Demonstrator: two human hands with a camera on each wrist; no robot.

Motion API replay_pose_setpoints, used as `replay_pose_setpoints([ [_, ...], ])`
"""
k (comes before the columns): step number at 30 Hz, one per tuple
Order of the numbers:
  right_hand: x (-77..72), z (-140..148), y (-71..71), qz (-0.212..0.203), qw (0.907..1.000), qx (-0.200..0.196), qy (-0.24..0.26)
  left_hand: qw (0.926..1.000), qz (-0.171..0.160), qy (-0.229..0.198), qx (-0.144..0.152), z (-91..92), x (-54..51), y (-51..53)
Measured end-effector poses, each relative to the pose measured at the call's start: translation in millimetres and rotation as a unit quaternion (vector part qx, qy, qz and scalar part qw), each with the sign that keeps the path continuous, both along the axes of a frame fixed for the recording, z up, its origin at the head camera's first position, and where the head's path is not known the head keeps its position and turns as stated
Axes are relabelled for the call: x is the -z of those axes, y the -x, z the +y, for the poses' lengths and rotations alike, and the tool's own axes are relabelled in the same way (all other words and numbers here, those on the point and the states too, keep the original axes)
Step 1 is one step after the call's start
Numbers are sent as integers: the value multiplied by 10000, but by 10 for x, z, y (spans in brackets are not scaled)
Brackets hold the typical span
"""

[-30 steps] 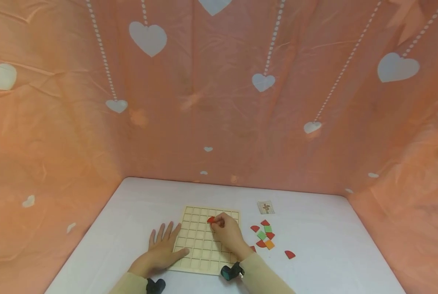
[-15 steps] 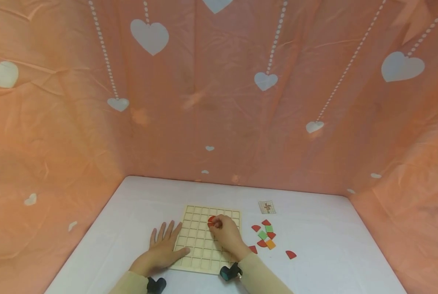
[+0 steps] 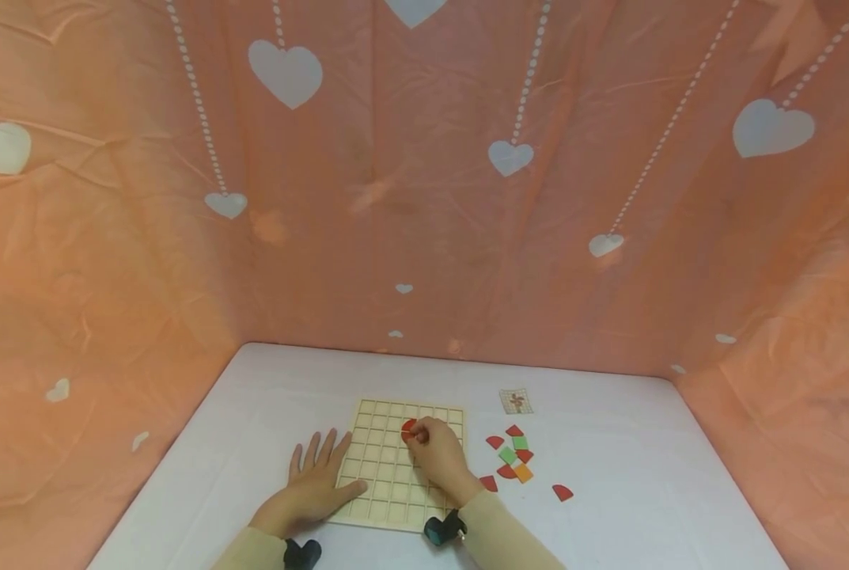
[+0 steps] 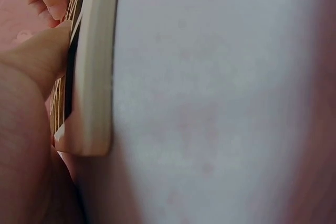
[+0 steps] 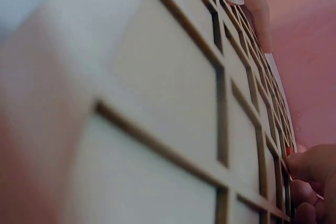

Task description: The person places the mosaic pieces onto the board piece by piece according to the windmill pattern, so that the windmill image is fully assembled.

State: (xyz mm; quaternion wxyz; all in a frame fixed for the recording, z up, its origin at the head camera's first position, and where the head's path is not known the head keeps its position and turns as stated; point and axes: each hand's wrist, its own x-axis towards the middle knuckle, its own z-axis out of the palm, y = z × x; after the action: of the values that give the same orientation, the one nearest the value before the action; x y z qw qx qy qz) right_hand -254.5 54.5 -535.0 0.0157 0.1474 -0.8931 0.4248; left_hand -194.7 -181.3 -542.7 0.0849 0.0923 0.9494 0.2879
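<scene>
Evidently, the right hand [image 3: 441,455] pinched a red piece [image 3: 407,425] on the far half of the grid board [image 3: 383,456].
The left hand [image 3: 316,481] lay spread over the grid board's left edge. The red piece looked light and stiff, best taken by its rim. Right of the grid board lay loose pieces [image 3: 507,456] and a printed card [image 3: 516,401]; no readable writing or brand showed.

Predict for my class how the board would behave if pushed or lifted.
The board would probably stay stiff: its rim looks thick and solid in the left wrist view. Pushed, it would likely slide rather than roll or tip, since it lies flat on the table. Its wood-like look suggests moderate weight.
</scene>
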Motion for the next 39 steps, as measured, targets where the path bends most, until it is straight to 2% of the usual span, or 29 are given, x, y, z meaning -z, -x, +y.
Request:
replay_pose_setpoints([
  [5, -12, 95, -54, -26, 9997, -159, 198, 9995, -114, 284, -92, 18, -9, 22],
  [8, -53, 210, -99, -79, 9995, -117, 268, 9993, -211, 292, -108, 25, -30, 24],
  [10, -88, 314, -123, -104, 9996, -50, 276, 9995, -204, 212, -140, 27, -23, 22],
  [14, -122, 578, -156, -181, 9997, 114, 147, 9994, -137, 274, -186, 10, 68, 41],
  [19, -114, 930, -245, -478, 9970, 595, -117, 9995, -175, 231, -98, 9, 3, 29],
  [23, -107, 1150, -347, -472, 9957, 730, -317, 9998, -155, 78, -43, 19, -43, 20],
  [30, -74, 1329, -454, -367, 9948, 601, -739, 9996, -118, 228, -130, 10, 46, 50],
  [35, -55, 1363, -473, -351, 9950, 471, -812, 9998, -40, 149, -137, 14, 75, 56],
  [39, -66, 1369, -494, -265, 9955, 366, -827, 9996, -75, 241, -120, 12, 74, 51],
])
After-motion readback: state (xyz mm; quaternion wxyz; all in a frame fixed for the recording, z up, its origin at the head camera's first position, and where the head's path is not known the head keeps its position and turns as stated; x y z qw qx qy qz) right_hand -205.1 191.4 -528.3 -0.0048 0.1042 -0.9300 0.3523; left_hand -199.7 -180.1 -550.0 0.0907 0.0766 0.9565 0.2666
